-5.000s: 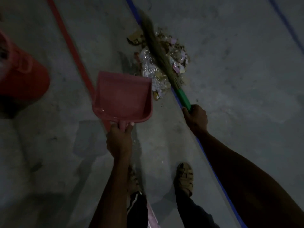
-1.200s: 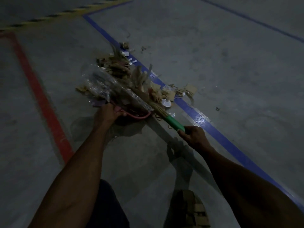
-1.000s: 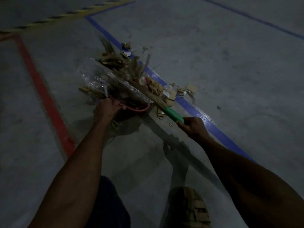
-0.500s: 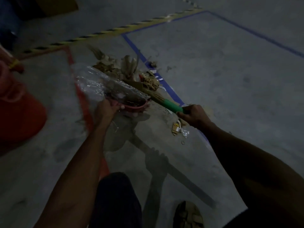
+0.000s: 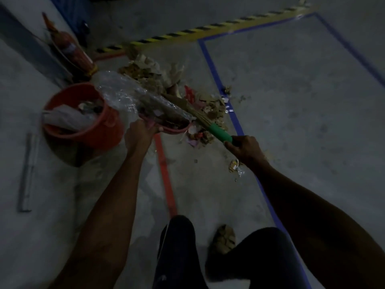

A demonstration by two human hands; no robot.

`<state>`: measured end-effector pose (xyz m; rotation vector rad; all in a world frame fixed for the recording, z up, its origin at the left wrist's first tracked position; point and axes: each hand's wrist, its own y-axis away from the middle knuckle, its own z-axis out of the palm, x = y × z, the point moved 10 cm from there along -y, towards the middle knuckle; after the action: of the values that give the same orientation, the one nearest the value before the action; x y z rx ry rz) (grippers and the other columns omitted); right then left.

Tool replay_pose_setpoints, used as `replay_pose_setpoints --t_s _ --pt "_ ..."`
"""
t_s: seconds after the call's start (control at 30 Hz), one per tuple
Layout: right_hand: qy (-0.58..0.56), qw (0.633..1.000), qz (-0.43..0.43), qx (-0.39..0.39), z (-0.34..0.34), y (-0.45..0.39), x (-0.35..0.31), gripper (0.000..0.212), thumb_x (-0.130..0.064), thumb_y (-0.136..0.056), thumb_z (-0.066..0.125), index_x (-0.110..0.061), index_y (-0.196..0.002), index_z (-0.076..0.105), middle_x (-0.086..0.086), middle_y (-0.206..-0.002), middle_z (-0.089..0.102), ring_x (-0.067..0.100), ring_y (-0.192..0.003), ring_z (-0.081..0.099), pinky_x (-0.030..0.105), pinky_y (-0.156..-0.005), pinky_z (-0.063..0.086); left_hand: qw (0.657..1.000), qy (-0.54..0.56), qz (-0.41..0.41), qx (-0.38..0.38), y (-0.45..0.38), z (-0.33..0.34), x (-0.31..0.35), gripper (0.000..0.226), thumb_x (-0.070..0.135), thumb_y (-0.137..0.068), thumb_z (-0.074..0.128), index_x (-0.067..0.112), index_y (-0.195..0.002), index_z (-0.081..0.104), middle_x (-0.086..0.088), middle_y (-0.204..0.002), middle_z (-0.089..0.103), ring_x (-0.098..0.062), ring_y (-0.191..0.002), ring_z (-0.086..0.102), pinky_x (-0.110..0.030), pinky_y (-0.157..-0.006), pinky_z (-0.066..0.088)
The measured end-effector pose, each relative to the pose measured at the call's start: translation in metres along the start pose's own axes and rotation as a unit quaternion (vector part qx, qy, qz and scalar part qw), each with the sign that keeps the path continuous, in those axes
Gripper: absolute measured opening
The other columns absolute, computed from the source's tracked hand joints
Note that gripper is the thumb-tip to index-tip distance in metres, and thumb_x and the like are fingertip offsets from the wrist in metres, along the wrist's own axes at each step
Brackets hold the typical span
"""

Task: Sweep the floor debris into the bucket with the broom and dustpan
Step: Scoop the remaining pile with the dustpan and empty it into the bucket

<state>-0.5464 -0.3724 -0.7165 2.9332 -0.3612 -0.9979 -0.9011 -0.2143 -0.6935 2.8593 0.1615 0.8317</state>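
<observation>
My left hand (image 5: 140, 134) grips the handle of the pink dustpan (image 5: 175, 128), lifted off the floor and heaped with clear plastic wrap (image 5: 123, 90) and paper scraps. My right hand (image 5: 243, 148) holds the broom (image 5: 220, 133) by its green grip, its straw bristles lying across the loaded pan. The orange bucket (image 5: 83, 134) stands just left of the pan, part full of rubbish. Loose debris (image 5: 208, 105) lies on the floor between the pan and the blue line, and a small scrap (image 5: 234, 164) sits under my right wrist.
A red fire extinguisher (image 5: 70, 51) leans at the wall behind the bucket. A grey strip (image 5: 28, 174) lies on the floor at left. Red tape (image 5: 165, 176), blue tape (image 5: 235, 122) and a yellow-black stripe (image 5: 208, 30) mark the concrete. My legs and sandal (image 5: 225, 238) are below.
The loaded dustpan has been lifted and carried left, with the broom pressed on top, until it sits beside the bucket. Some scraps dropped on the floor near my right hand.
</observation>
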Motion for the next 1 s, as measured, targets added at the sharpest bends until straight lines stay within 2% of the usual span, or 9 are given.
replay_pose_setpoints --t_s 0.1,0.13,0.2,0.3,0.43,0.53,0.73,0.83,1.0 --pt "0.003 1.000 -0.005 -0.020 -0.044 0.022 -0.056 0.062 -0.061 -0.090 0.046 -0.008 -0.101 0.076 0.006 -0.061 0.060 0.017 -0.050 0.053 0.032 -0.050 0.038 1.000 0.023 -0.006 0.005 0.062 -0.082 0.056 0.075 0.047 -0.076 0.080 -0.004 -0.126 0.056 -0.027 -0.127 0.059 -0.040 -0.116 0.057 -0.044 -0.090 0.045" --pt "0.003 1.000 -0.007 -0.026 -0.059 0.030 -0.075 0.053 -0.055 -0.094 0.053 -0.008 -0.104 0.077 0.004 -0.060 0.058 0.013 -0.049 0.051 0.028 -0.049 0.034 0.999 0.027 -0.020 0.008 0.075 -0.106 0.063 0.074 0.043 -0.078 0.080 -0.006 -0.128 0.054 -0.026 -0.128 0.059 -0.039 -0.117 0.056 -0.043 -0.091 0.043" --pt "-0.003 1.000 -0.003 -0.029 -0.085 0.048 -0.105 0.037 -0.041 -0.098 0.061 -0.009 -0.109 0.076 -0.002 -0.059 0.054 0.004 -0.048 0.047 0.023 -0.049 0.029 0.999 0.019 -0.031 0.011 0.097 -0.144 0.073 0.066 0.046 -0.077 0.079 -0.003 -0.118 0.062 -0.022 -0.120 0.064 -0.036 -0.110 0.061 -0.041 -0.084 0.046" --pt "-0.014 0.999 -0.007 -0.029 -0.118 0.071 -0.141 0.032 -0.035 -0.097 0.065 -0.009 -0.112 0.076 -0.001 -0.061 0.055 0.000 -0.048 0.047 0.019 -0.049 0.028 0.999 0.017 -0.028 0.018 0.123 -0.191 0.084 0.057 0.052 -0.075 0.078 0.005 -0.106 0.069 -0.018 -0.111 0.069 -0.035 -0.102 0.064 -0.038 -0.076 0.046" --pt "-0.034 0.999 -0.014 -0.021 -0.155 0.087 -0.178 0.032 -0.033 -0.094 0.070 -0.005 -0.108 0.077 0.011 -0.065 0.067 0.020 -0.050 0.058 0.031 -0.051 0.041 0.999 0.041 0.000 0.033 0.150 -0.241 0.098 0.052 0.046 -0.077 0.079 0.009 -0.113 0.069 -0.015 -0.113 0.069 -0.031 -0.103 0.063 -0.028 -0.073 0.036" --pt "-0.026 0.999 -0.030 -0.022 -0.168 0.081 -0.204 0.034 -0.036 -0.094 0.070 -0.004 -0.100 0.078 0.013 -0.062 0.066 0.024 -0.049 0.058 0.037 -0.052 0.044 0.998 0.045 -0.019 0.033 0.147 -0.263 0.084 0.054 0.057 -0.075 0.074 0.012 -0.105 0.071 -0.012 -0.106 0.070 -0.031 -0.097 0.065 -0.029 -0.071 0.038" --pt "-0.027 0.997 -0.061 -0.035 -0.157 0.047 -0.262 0.036 -0.037 -0.094 0.070 -0.004 -0.079 0.075 0.011 -0.057 0.060 0.021 -0.045 0.050 0.033 -0.051 0.037 0.994 0.082 -0.065 0.045 0.113 -0.299 0.048 0.062 0.067 -0.067 0.070 0.011 -0.093 0.073 -0.013 -0.090 0.073 -0.029 -0.084 0.068 -0.031 -0.064 0.044" --pt "-0.014 0.996 -0.068 -0.053 -0.138 0.024 -0.294 0.033 -0.035 -0.095 0.068 -0.004 -0.089 0.077 0.010 -0.058 0.061 0.023 -0.048 0.054 0.033 -0.050 0.041 0.990 0.085 -0.098 0.050 0.083 -0.310 0.011 0.069 0.077 -0.062 0.068 0.014 -0.087 0.074 -0.009 -0.082 0.073 -0.027 -0.079 0.069 -0.036 -0.065 0.054" --pt "0.013 0.998 -0.053 -0.040 -0.101 -0.018 -0.335 0.034 -0.037 -0.093 0.071 -0.005 -0.090 0.078 0.013 -0.065 0.068 0.027 -0.054 0.062 0.039 -0.053 0.047 0.989 0.095 -0.107 0.044 0.016 -0.318 -0.051 0.081 0.083 -0.060 0.059 0.013 -0.096 0.073 -0.012 -0.095 0.073 -0.032 -0.089 0.069 -0.043 -0.075 0.056"
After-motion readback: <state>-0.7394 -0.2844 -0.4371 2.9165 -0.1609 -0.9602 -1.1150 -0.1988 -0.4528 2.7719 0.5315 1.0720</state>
